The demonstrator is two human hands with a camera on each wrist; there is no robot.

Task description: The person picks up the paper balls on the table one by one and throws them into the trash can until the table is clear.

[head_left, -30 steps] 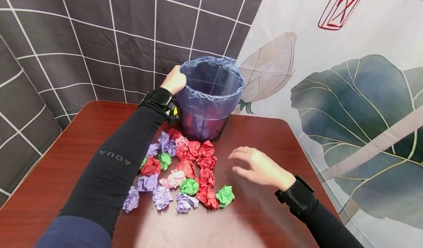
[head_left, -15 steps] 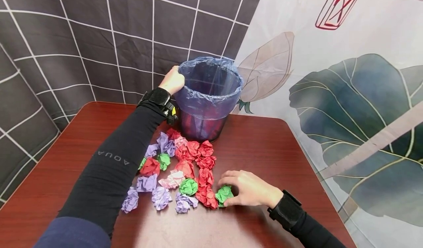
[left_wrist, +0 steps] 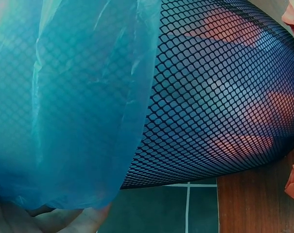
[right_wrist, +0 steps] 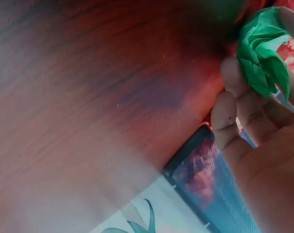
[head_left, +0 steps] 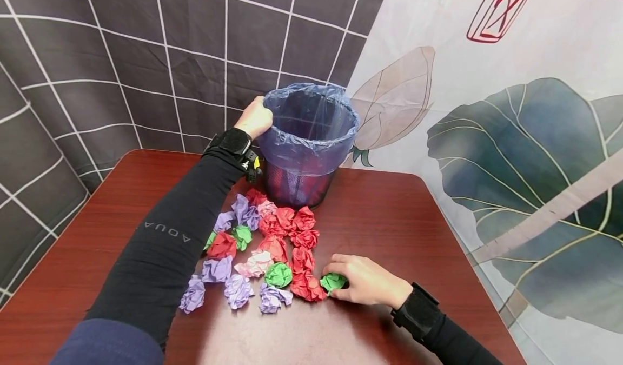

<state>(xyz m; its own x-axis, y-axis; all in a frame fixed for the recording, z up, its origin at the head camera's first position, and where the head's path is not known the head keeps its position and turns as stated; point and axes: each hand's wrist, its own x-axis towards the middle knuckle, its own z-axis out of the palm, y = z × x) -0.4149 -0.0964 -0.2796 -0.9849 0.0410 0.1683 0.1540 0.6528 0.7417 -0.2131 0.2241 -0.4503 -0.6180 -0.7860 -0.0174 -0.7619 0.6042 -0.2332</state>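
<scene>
- Head view: the left hand (head_left: 255, 118) grips the rim of the mesh bin (head_left: 298, 187), which is lined with a blue bag (head_left: 306, 155) and stands toward the back of the table (head_left: 384, 213).
- The right hand (head_left: 366, 281) pinches a green paper ball (head_left: 333, 282) just beside a red paper ball (head_left: 307, 286); purple balls (head_left: 238, 291) lie farther left.
- Left wrist view: curled fingers (left_wrist: 69, 221) touch the bag; reddish shapes show through the mesh.
- Right wrist view: the green paper ball sits between thumb (right_wrist: 292, 22) and fingers.
</scene>
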